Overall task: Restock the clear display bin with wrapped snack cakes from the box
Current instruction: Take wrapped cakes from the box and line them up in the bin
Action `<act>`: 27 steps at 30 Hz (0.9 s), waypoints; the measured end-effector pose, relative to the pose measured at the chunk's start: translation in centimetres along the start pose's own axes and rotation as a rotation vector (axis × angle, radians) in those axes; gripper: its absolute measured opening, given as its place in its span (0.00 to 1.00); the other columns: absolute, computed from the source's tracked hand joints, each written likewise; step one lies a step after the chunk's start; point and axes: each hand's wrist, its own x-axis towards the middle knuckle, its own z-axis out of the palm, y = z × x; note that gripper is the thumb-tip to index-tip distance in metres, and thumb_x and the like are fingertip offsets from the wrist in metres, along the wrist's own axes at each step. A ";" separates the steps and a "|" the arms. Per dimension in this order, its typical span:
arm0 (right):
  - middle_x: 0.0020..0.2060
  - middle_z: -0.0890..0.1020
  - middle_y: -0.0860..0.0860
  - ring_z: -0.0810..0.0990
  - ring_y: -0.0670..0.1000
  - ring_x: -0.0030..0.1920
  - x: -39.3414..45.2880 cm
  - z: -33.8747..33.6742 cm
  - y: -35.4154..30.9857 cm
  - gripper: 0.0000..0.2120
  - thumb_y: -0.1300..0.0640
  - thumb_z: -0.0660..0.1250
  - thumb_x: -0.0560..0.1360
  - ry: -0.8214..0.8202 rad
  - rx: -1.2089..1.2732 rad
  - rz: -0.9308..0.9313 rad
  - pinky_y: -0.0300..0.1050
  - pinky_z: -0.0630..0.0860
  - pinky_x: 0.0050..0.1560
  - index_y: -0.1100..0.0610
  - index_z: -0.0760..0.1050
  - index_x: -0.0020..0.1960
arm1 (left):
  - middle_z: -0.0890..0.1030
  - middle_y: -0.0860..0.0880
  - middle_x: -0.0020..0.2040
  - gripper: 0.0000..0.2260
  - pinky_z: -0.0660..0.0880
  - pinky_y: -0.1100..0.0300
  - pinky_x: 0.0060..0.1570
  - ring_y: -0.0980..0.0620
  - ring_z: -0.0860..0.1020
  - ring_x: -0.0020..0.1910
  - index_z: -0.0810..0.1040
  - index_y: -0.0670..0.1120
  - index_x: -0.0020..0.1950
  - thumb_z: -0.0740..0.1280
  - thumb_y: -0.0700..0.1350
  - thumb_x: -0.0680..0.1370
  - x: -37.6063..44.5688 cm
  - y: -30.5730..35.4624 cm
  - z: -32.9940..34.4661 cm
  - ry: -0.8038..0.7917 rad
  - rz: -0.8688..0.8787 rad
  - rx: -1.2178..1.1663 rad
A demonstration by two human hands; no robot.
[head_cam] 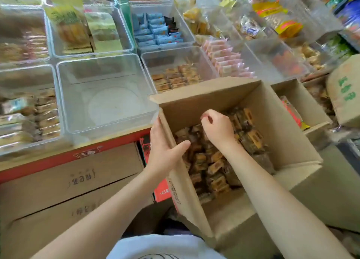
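Clear display bin [106, 95]: a transparent, square plastic tub with rounded corners, seen upright and open at the top; nothing is held in it, and a pale round mark is seen on its bottom. It is set at the front edge of the display, just left of the box.

Box [276, 126]: a brown cardboard carton, open, with its flaps folded outward; its far-left corner is seen just beside the bin.

Wrapped snack cakes [214, 167]: small brown and orange-tan cakes in clear wrappers, piled loosely across the bottom of the box.
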 end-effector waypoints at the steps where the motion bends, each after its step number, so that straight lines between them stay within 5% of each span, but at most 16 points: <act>1: 0.50 0.83 0.52 0.80 0.52 0.51 1.0 0.4 2.0 0.12 0.56 0.59 0.82 -0.071 -0.044 0.050 0.41 0.72 0.47 0.56 0.80 0.55 | 0.58 0.58 0.80 0.46 0.60 0.41 0.77 0.55 0.58 0.78 0.49 0.62 0.82 0.71 0.58 0.69 0.1 -0.4 0.5 0.041 -0.011 -0.028; 7: 0.71 0.71 0.59 0.71 0.62 0.69 6.3 6.3 11.4 0.23 0.50 0.58 0.82 -0.598 -0.250 0.226 0.53 0.73 0.64 0.54 0.66 0.75 | 0.62 0.59 0.78 0.43 0.59 0.42 0.77 0.56 0.60 0.77 0.52 0.59 0.82 0.65 0.51 0.68 0.3 -0.5 1.9 0.116 -0.015 -0.085; 11: 0.80 0.56 0.55 0.54 0.60 0.79 7.0 8.6 13.4 0.28 0.41 0.55 0.82 -0.779 -0.521 0.245 0.63 0.56 0.75 0.48 0.59 0.80 | 0.63 0.71 0.71 0.37 0.61 0.56 0.73 0.69 0.61 0.72 0.55 0.68 0.75 0.64 0.47 0.70 0.2 -0.4 2.4 0.129 -0.028 -0.101; 14: 0.78 0.61 0.56 0.56 0.60 0.78 6.9 8.7 13.4 0.26 0.40 0.55 0.82 -0.764 -0.563 0.220 0.66 0.55 0.74 0.47 0.64 0.77 | 0.60 0.80 0.63 0.34 0.60 0.72 0.60 0.84 0.60 0.61 0.54 0.74 0.68 0.63 0.48 0.70 0.1 -0.2 2.6 0.139 -0.050 -0.107; 16: 0.72 0.70 0.57 0.63 0.62 0.74 7.3 8.4 13.3 0.21 0.44 0.58 0.82 -0.738 -0.446 0.202 0.64 0.63 0.72 0.50 0.71 0.72 | 0.60 0.78 0.63 0.35 0.60 0.73 0.57 0.85 0.61 0.58 0.53 0.71 0.71 0.63 0.48 0.70 0.0 -0.2 2.7 0.154 -0.047 -0.115; 19: 0.54 0.81 0.54 0.78 0.58 0.60 7.8 6.7 12.2 0.06 0.58 0.64 0.80 -0.695 -0.124 0.184 0.56 0.76 0.63 0.53 0.80 0.48 | 0.61 0.75 0.65 0.38 0.61 0.72 0.57 0.82 0.62 0.60 0.53 0.65 0.78 0.63 0.49 0.70 -0.1 -0.1 2.9 0.160 -0.028 -0.117; 21: 0.49 0.82 0.51 0.82 0.56 0.55 7.6 4.4 10.6 0.09 0.63 0.66 0.78 -0.708 0.056 0.184 0.53 0.79 0.60 0.52 0.81 0.42 | 0.63 0.72 0.67 0.39 0.63 0.68 0.60 0.79 0.63 0.62 0.54 0.62 0.80 0.64 0.49 0.70 -0.4 0.1 2.9 0.155 -0.035 -0.105; 24: 0.55 0.82 0.51 0.86 0.54 0.50 6.4 0.2 7.5 0.08 0.58 0.64 0.81 -0.806 0.292 0.194 0.51 0.80 0.55 0.52 0.82 0.52 | 0.65 0.61 0.74 0.38 0.65 0.50 0.73 0.61 0.64 0.73 0.54 0.58 0.82 0.66 0.51 0.73 -0.9 0.4 2.7 0.184 -0.068 0.029; 27: 0.56 0.83 0.59 0.85 0.60 0.53 4.5 -3.8 4.1 0.11 0.56 0.60 0.83 -0.888 0.669 0.161 0.56 0.80 0.59 0.56 0.76 0.63 | 0.54 0.56 0.82 0.36 0.57 0.40 0.78 0.50 0.54 0.80 0.55 0.56 0.82 0.70 0.52 0.78 -1.4 1.2 1.7 0.285 0.066 0.433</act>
